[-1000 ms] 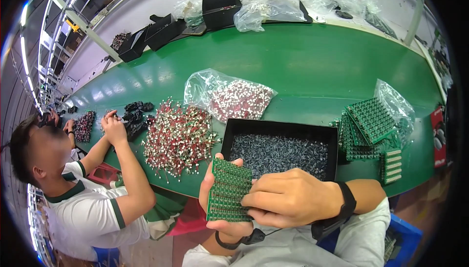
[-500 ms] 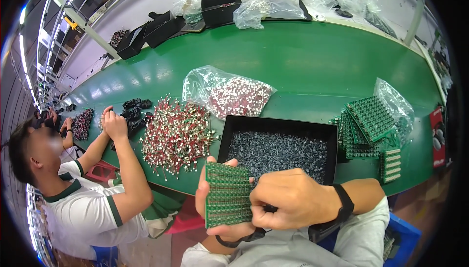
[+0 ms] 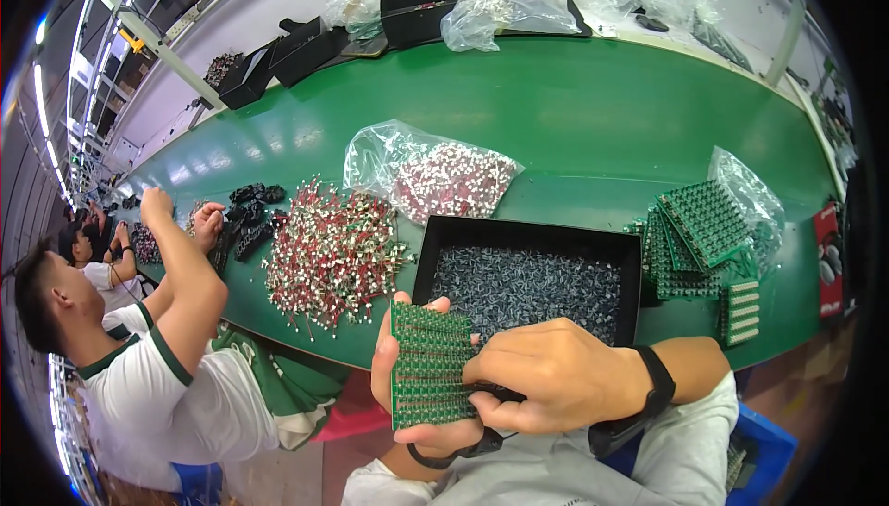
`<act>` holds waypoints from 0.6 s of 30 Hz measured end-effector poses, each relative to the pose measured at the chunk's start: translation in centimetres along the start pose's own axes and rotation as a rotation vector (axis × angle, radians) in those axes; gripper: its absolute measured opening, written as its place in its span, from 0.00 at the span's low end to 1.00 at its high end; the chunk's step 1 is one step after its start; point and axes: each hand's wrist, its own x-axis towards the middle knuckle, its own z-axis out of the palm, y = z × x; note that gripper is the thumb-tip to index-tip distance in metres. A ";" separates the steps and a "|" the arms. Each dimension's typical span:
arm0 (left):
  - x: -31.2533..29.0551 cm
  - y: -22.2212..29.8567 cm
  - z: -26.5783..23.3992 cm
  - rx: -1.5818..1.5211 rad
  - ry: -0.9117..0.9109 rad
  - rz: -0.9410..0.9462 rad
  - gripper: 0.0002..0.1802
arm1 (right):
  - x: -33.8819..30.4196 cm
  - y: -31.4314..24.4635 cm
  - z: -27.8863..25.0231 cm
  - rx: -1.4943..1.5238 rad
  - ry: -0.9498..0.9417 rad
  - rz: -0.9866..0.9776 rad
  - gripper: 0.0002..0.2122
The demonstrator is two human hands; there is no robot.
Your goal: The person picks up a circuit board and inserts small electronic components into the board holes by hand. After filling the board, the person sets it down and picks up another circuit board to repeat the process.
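Observation:
My left hand grips a green circuit board panel, tilted up in front of my chest, with fingers behind it and the thumb along its lower edge. Rows of small parts cover the panel's face. At the panel's right edge my right hand is closed in a pinch. Something dark shows between its fingers, too small and hidden to name. Just beyond both hands stands a black tray filled with small dark grey parts.
Left of the tray lies a heap of red and white wired connectors; behind it, a clear bag of similar ones. Green circuit boards are stacked at the right. Black bins line the back. A co-worker sits at my left.
My right fingers have shifted slightly at the panel's edge, and more of the dark thing shows. The co-worker has raised one arm farther away and leaned back.

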 end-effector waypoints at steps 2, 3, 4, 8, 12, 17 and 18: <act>0.0 -0.1 0.0 -0.001 -0.002 0.011 0.46 | -0.1 0.1 0.1 0.013 -0.004 0.015 0.08; 0.1 -0.2 0.1 -0.004 0.005 0.015 0.46 | -0.1 0.1 0.2 0.025 -0.004 0.014 0.08; 0.0 -0.2 0.1 -0.006 0.012 0.015 0.45 | -0.1 0.0 0.2 0.038 -0.004 0.015 0.07; -0.1 0.0 0.1 0.027 0.017 -0.005 0.45 | 0.0 -0.2 -0.1 0.057 -0.019 0.056 0.07; -0.2 -0.1 0.0 0.018 -0.001 0.003 0.44 | 0.1 -0.2 -0.3 0.054 0.010 0.056 0.06; 0.1 0.1 0.1 -0.157 0.068 -0.020 0.44 | 0.3 -0.2 -1.3 0.009 0.088 0.022 0.06; 0.0 0.2 0.0 -0.126 0.054 -0.031 0.44 | 0.3 -0.2 -1.4 0.009 0.086 0.019 0.06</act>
